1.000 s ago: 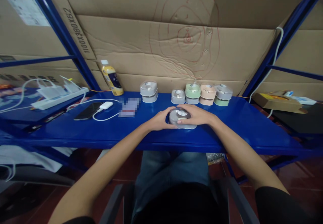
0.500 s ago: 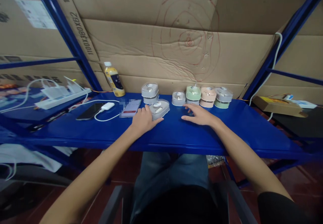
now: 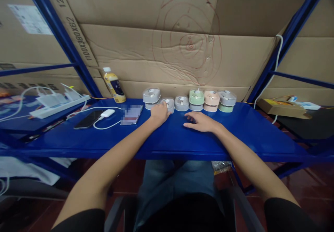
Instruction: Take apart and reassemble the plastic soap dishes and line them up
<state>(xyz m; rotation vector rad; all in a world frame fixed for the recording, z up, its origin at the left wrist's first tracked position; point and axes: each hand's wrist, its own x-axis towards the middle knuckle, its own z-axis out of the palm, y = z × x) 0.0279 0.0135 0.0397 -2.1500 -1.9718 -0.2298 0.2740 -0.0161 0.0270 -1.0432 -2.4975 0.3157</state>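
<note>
My left hand [image 3: 159, 114] closes around the near left side of a small grey lidded box [image 3: 169, 103] with a clear top; its fingers partly cover the box. Just left of that hand stands a stack of grey lidded boxes [image 3: 151, 95]. A single grey lidded box [image 3: 182, 103] sits to the right of the held one, with a small gap. My right hand [image 3: 200, 121] is over the table, fingers apart and holding nothing. Beyond it are stacks of lidded boxes: green over grey [image 3: 196, 99], peach [image 3: 211, 100] and grey over green [image 3: 227, 100].
A yellow bottle [image 3: 114, 85] stands at the back left of the blue table [image 3: 172, 145]. Near it lie a black phone [image 3: 88, 119], a white charger with cable [image 3: 107, 113] and a partly blurred phone [image 3: 133, 115]. A cardboard wall [image 3: 125, 54] rises behind.
My left hand has moved the grey lidded box back and to the right, in line with the other boxes. My right hand has stayed nearly in place. The view has shifted slightly.
</note>
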